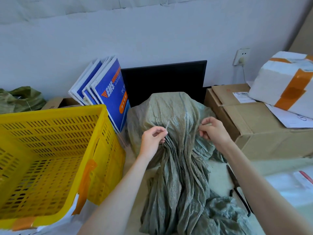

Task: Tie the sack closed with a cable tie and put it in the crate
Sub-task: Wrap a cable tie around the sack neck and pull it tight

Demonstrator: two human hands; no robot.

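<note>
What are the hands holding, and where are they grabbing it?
Each hand pinches one end of a thin cable tie at the sack's gathered neck: the left hand the end sticking up, the right hand the other end.

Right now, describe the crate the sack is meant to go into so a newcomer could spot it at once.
Start at the grey-green sack in the middle, which both hands are working on. Directly to its left stands the yellow crate, open-topped with slotted plastic walls and orange tape on its near corner. Unlike the closed brown cardboard boxes on the right, it is bright and perforated.
</note>
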